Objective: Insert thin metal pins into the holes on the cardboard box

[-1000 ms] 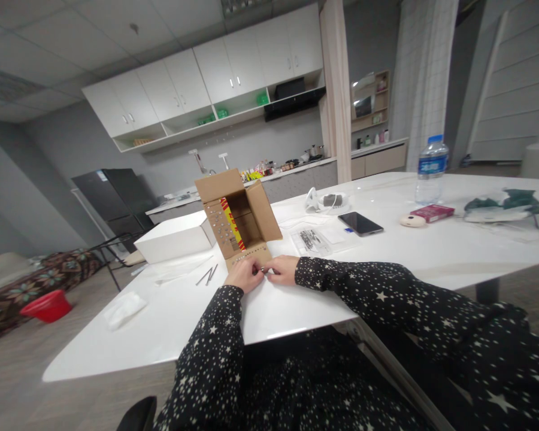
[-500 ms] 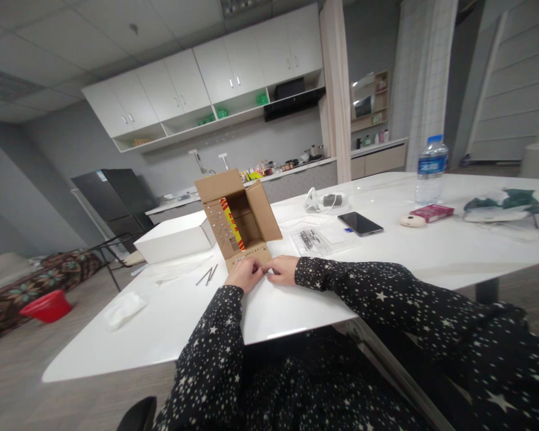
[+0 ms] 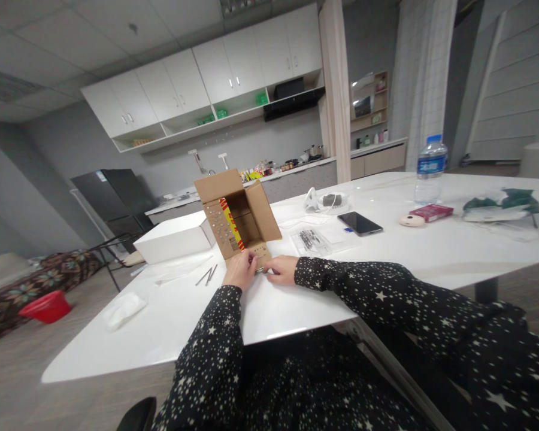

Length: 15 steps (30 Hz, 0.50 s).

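Note:
An open cardboard box [image 3: 269,216] stands tilted on the white table in front of me, its flaps spread. Small shiny round pieces dot its left flap [image 3: 217,226], beside a red and yellow strip [image 3: 232,224]. My left hand [image 3: 241,272] is at the box's lower flap [image 3: 261,251], fingers curled and thumb towards them; what they grip is too small to name. Close on its right, my right hand [image 3: 282,269] is closed, its fingertips at a small thin metallic piece [image 3: 260,270]. Thin metal rods [image 3: 207,275] lie left of my left hand.
A white box [image 3: 175,239] and crumpled white plastic [image 3: 124,310] are on the left. To the right are a clear plastic bag [image 3: 314,240], a phone [image 3: 360,223], a pink box [image 3: 431,212], a water bottle [image 3: 430,170] and a green-and-white bundle [image 3: 500,206].
My left hand has shifted slightly up and left, onto the lower flap, and the hands are further apart. A thin metallic piece now shows at my right fingertips.

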Tool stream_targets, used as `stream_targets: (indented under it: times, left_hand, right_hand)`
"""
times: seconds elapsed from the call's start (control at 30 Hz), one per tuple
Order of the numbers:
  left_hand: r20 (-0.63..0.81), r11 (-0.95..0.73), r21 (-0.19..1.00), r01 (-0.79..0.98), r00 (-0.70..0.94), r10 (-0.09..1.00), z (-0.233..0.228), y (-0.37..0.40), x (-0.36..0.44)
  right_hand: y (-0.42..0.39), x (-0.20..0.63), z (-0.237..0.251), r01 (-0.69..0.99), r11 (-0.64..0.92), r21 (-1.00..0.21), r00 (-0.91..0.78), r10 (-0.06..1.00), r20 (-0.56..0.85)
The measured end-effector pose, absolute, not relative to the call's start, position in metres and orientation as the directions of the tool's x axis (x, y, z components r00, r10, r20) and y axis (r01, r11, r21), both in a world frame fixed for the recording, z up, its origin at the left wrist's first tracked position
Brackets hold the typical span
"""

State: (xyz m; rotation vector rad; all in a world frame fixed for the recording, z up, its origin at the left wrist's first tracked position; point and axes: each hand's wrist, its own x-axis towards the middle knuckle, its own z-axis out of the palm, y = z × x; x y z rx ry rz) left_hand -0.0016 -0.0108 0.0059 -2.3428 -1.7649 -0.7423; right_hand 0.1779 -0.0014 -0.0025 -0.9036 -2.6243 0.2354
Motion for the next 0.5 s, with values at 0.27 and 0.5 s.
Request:
stream_targets:
  times: [0.27, 0.5]
  left_hand:
    - [0.619, -0.372, 0.19, 0.908, 0.183, 0.763, 0.0064, -0.0072, -0.0078]
    - [0.615, -0.418, 0.134, 0.898, 0.255, 0.746, 0.0021, -0.0024, -0.01]
  right_hand:
    - [0.0002, 0.1779, -0.0039, 0.553, 0.794, -0.252, -0.735, 0.608, 0.301]
    - [-0.0038, 0.1793, -0.0004, 0.565, 0.784, -0.257, -0.73, 0.62, 0.288]
